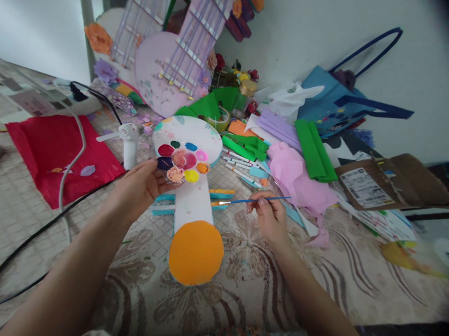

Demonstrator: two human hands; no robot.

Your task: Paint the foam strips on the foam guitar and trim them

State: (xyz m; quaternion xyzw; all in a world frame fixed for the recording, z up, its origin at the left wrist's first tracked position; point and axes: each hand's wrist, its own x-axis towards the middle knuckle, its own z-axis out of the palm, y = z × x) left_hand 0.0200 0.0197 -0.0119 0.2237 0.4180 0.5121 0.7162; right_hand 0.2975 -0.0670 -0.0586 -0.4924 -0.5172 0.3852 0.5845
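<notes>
My left hand point(140, 185) grips the left edge of a round paint palette point(182, 162) with several coloured wells, holding it above a white foam craft figure point(193, 199). That figure has an orange disc point(196, 252) at its near end and a wide white head at the far end. My right hand point(269, 213) pinches a thin blue paintbrush point(249, 201) that lies level, its bristle tip pointing left toward the figure's right side.
Green, purple and pink paper sheets point(295, 154) pile up at the right, with markers, a blue bag point(334, 104) and cardboard point(379, 182). A red cloth point(58, 151), a power strip, cables and a small white fan point(130, 143) lie at the left. Purple foam decorations lean on the wall.
</notes>
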